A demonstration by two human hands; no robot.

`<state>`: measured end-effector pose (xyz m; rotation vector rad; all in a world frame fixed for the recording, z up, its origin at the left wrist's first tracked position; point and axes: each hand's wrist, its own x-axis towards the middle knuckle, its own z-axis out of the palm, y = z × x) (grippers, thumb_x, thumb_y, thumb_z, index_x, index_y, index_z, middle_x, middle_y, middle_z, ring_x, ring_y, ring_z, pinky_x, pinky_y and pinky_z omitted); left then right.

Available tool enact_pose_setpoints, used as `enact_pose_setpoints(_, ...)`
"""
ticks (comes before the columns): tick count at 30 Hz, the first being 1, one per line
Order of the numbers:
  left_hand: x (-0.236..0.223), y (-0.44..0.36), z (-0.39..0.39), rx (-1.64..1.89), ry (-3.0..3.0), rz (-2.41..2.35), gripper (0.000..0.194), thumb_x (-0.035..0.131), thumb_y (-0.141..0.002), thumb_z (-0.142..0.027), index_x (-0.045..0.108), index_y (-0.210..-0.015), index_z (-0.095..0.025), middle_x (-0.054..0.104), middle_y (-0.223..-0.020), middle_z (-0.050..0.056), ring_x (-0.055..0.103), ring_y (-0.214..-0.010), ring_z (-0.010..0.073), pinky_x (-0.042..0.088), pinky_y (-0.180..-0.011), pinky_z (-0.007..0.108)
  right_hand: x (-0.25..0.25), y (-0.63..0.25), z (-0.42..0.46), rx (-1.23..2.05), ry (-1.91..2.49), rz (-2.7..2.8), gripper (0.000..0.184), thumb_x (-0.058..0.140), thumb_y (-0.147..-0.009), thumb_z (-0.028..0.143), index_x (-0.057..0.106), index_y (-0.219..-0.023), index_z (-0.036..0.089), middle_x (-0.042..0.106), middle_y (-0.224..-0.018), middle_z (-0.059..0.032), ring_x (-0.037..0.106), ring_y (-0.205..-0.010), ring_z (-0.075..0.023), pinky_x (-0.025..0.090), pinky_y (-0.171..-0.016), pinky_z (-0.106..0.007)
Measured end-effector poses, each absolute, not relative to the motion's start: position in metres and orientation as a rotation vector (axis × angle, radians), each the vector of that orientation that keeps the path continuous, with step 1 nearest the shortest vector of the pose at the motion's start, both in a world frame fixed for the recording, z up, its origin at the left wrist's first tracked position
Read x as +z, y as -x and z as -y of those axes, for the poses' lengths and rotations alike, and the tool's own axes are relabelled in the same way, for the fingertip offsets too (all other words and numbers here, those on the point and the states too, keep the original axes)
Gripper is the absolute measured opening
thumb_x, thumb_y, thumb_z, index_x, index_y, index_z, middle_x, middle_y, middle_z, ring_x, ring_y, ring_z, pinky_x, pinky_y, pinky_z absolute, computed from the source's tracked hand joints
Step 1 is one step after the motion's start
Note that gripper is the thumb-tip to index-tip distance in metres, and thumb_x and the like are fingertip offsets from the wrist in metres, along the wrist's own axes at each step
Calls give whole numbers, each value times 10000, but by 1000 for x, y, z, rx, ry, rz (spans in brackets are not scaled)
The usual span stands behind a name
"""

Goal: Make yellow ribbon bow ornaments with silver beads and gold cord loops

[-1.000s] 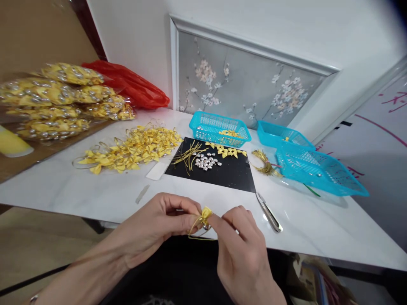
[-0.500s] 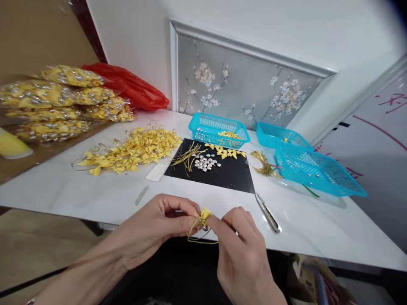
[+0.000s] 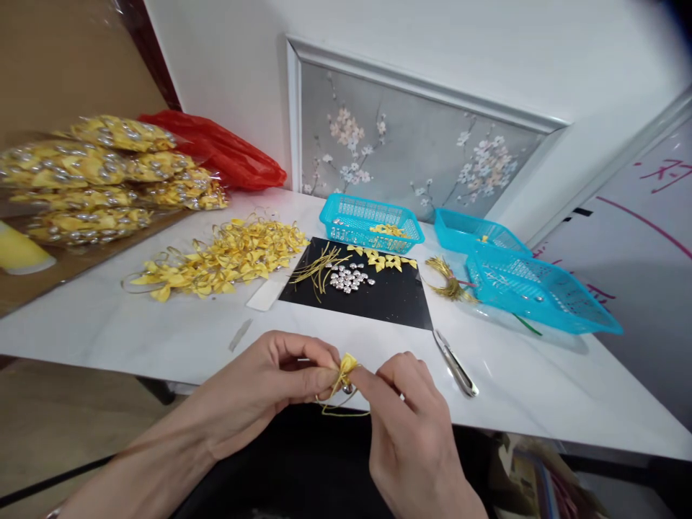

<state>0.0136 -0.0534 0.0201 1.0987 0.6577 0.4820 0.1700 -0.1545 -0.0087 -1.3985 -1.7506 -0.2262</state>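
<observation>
A white, marble-patterned table (image 3: 162,324) stands against a pale wall with a framed grey panel of painted blossom (image 3: 432,137) beyond the hands. At its near edge the left hand (image 3: 281,375) and right hand (image 3: 414,411) meet. Between their fingertips sits a small yellow ribbon bow (image 3: 347,362), with a shiny silver bead (image 3: 347,388) beneath it and a thin gold cord (image 3: 346,414) looping below. The left thumb and forefinger pinch the bow's side; the right forefinger presses its other side, but whether the right thumb closes on anything is hidden.

For neat work, the left pinch should probably stay firm at the gathered middle, the cord be drawn evenly, and the bead kept centred; a loose pinch could let the folds twist.

Straight ahead of the hands, a pale blue perforated plastic basket (image 3: 346,233) holds yellow ribbon pieces (image 3: 390,231) at its right end and silvery bits at its left. To the right of it, a second blue plastic basket (image 3: 454,242) has one small yellow scrap (image 3: 484,238); a third blue plastic basket (image 3: 551,316), nearer the right hand, holds a few silver beads (image 3: 533,298). Far left of the left hand, clear plastic bags (image 3: 70,164) are packed with yellow-and-silver pieces.
</observation>
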Motion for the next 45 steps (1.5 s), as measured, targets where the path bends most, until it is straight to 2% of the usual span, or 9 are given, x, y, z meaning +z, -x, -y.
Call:
enact_pose_setpoints(9,19,-13,51,460,-1085,-627,130,835,-701,-255,752,-682,-156,636,-756,17,539,-683,108,446,-629,196,-8,-170,152,-242,1371,1720,330,455,-896,-31,657,-1053,177,451,-718,-18,399,-647,-172,333,-594,-315)
enact_pose_setpoints(19,17,-12,49,436,-1002,-623,129,860,-675,-233,761,-706,-156,658,-774,13,564,-674,90,463,-633,167,-10,-168,150,-206,1324,1660,331,497,-876,-48,667,-1037,186,433,-715,-11,414,-629,-153,364,-538,-275)
enact_pose_setpoints(28,16,-11,50,424,-957,-602,91,846,-688,-197,765,-706,-160,671,-732,16,553,-645,83,439,-595,155,-14,-169,148,-51,1291,1575,307,516,-889,-20,700,-967,213,550,-745,-29,538,-641,-134,462,-549,-243)
enact_pose_setpoints(33,17,-13,49,421,-1033,-632,76,835,-688,-185,764,-699,-160,677,-754,25,559,-669,105,454,-620,192,-11,-167,149,19,1254,1535,232,524,-912,16,691,-962,168,639,-789,-46,634,-707,-129,537,-664,-217)
enact_pose_setpoints(38,22,-14,52,523,-1153,-637,58,812,-716,-175,765,-682,-170,665,-764,6,567,-686,99,451,-628,185,-10,-168,153,73,1323,1436,174,558,-911,68,659,-990,186,715,-855,-32,693,-755,-120,552,-707,-169)
enact_pose_setpoints(41,25,-14,54,627,-1234,-626,52,808,-727,-187,775,-687,-183,660,-767,-3,593,-714,101,469,-664,182,-9,-171,154,216,1310,1329,184,584,-894,99,662,-1020,210,734,-875,-15,702,-742,-114,568,-693,-166)
enact_pose_setpoints(45,22,-14,54,730,-1301,-626,51,791,-745,-174,779,-704,-202,670,-830,-5,621,-728,98,508,-671,173,-3,-170,157,714,1190,1182,195,597,-905,188,656,-1082,248,692,-764,23,649,-567,-84,548,-537,-155)
